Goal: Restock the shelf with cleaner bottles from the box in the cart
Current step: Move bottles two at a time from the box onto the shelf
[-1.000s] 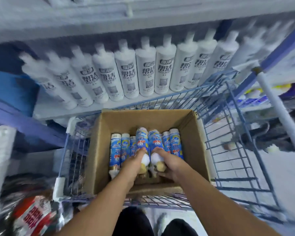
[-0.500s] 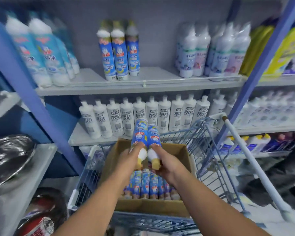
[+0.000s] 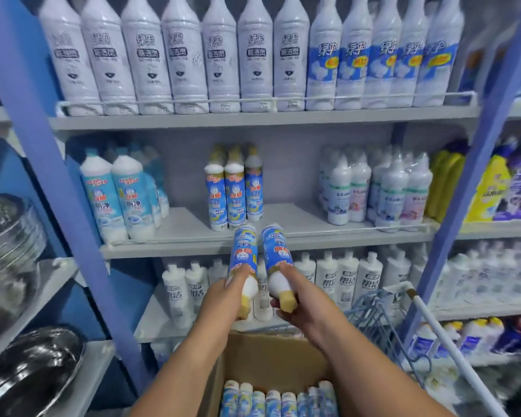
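My left hand [image 3: 223,299] and right hand [image 3: 306,305] each grip a blue-labelled cleaner bottle [image 3: 242,254], cap toward me, bases at the middle shelf [image 3: 193,248] edge, labels possibly reading "白猫".

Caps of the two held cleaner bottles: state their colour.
Yellow caps on both blue-labelled bottles, clearest in the head view.

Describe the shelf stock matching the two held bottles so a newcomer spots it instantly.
Find the middle shelf, between the tall white bottles above and the small white ones below. Near its centre stands a cluster of blue-label bottles, alone with bare shelf on both sides, the only ones there with yellowish caps.
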Demonstrator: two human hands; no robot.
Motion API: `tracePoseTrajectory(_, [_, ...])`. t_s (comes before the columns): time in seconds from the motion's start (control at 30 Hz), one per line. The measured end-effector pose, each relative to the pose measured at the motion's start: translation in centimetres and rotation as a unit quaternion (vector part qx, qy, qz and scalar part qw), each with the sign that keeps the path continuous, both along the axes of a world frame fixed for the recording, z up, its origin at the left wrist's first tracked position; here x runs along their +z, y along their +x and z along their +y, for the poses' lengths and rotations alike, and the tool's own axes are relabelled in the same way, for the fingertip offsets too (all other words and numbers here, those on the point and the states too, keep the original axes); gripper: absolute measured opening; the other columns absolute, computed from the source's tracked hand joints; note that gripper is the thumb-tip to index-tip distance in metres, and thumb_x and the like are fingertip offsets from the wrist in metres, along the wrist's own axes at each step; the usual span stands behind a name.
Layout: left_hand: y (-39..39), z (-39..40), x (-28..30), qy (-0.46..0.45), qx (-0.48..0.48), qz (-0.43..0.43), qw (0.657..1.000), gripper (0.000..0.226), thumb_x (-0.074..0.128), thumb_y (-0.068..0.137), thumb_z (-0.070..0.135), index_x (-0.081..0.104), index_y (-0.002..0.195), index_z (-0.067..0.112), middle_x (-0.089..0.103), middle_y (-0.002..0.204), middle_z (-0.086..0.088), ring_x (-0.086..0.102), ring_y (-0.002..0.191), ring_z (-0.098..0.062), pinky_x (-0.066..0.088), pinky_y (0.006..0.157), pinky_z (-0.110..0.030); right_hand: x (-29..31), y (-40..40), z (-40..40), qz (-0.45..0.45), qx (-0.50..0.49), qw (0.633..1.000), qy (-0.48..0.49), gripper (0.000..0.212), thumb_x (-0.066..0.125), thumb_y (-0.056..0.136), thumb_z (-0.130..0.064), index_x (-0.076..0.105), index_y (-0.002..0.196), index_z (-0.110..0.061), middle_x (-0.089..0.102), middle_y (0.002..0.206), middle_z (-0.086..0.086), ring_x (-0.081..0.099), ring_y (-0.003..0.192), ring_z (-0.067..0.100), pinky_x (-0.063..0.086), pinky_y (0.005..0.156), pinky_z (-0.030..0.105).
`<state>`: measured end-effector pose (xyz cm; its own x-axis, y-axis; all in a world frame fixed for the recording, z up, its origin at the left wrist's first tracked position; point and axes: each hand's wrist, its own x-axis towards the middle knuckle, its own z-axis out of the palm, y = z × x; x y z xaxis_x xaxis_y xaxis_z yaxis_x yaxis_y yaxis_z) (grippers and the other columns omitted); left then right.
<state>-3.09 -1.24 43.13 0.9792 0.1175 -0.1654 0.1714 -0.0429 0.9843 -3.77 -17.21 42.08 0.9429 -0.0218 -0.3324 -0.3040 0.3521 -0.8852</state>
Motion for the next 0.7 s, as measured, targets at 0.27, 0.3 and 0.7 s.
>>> tracePoseTrajectory(0.27, [7.5, 2.1, 1.7, 0.003, -0.036, 0.02, 0.999, 0.044, 0.064, 0.084, 0.058, 0.071, 0.087, 0.015, 0.073, 0.072, -0.013, 0.064, 0.053, -0.022, 0.051, 0.058, -0.031, 2.2, 7.0, 2.2, -0.008, -0.039, 0.999, 0.005, 0.048, 0.073, 0.083, -0.048, 0.071, 0.109, -0.008, 0.071, 0.081, 0.011, 0.065, 0.067, 0.021, 0.052, 0.057, 0.027])
tracePoseTrajectory(0.3, [8.3, 2.3, 1.7, 0.004, -0.039, 0.028, 0.999, 0.043, 0.064, 0.085, 0.057, 0.07, 0.086, 0.015, 0.072, 0.069, -0.012, 0.063, 0.052, -0.022, 0.05, 0.057, -0.031, 2.2, 7.6, 2.3, -0.001, -0.045, 0.999, 0.003, 0.047, 0.073, 0.084, -0.047, 0.071, 0.108, -0.006, 0.071, 0.08, 0.012, 0.065, 0.066, 0.021, 0.052, 0.057, 0.027])
tracePoseTrajectory(0.7, [13.0, 2.2, 1.0, -0.039, -0.036, 0.071, 0.996, 0.046, 0.068, 0.085, 0.053, 0.06, 0.107, 0.014, 0.07, 0.087, -0.023, 0.061, 0.048, -0.029, 0.051, 0.052, -0.036, 2.4, 12.4, 2.3, 0.023, -0.007, 0.993, -0.117, 0.049, 0.07, 0.086, -0.051, 0.068, 0.111, -0.009, 0.071, 0.082, 0.009, 0.063, 0.066, 0.022, 0.057, 0.061, 0.032])
